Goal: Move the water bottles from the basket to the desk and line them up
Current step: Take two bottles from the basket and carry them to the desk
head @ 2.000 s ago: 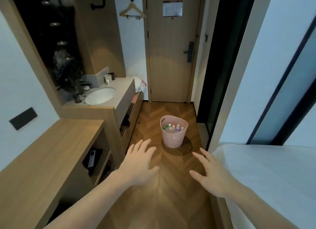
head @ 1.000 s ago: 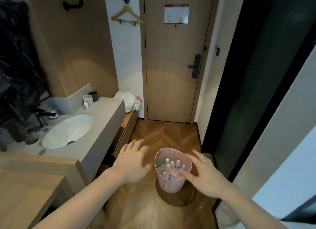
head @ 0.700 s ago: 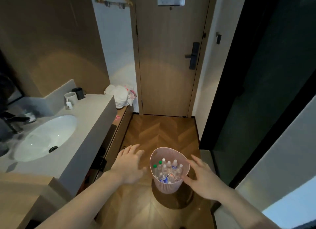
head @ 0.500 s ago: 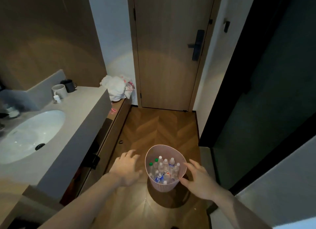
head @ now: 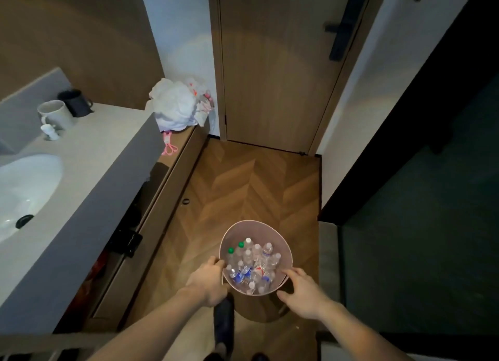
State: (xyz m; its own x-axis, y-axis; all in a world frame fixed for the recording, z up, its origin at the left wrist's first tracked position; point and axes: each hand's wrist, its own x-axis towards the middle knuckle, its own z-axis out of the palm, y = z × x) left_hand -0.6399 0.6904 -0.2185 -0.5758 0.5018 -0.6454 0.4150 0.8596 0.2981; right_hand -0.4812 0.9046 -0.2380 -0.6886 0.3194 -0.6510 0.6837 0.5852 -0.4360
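Mostly white-capped water bottles [head: 252,263], pink basket [head: 280,239]

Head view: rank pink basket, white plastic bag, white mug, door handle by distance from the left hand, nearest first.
From the left hand:
1. Pink basket, on the floor right beside the hand, seemingly touching.
2. White plastic bag, at the counter's far end.
3. White mug, at the back of the counter, far left.
4. Door handle, on the door, top right.

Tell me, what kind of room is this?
Probably a hotel room's entryway. A washbasin sits in a grey counter with mugs, right beside a wooden door with an electronic lock. A pink basket stands on the floor.
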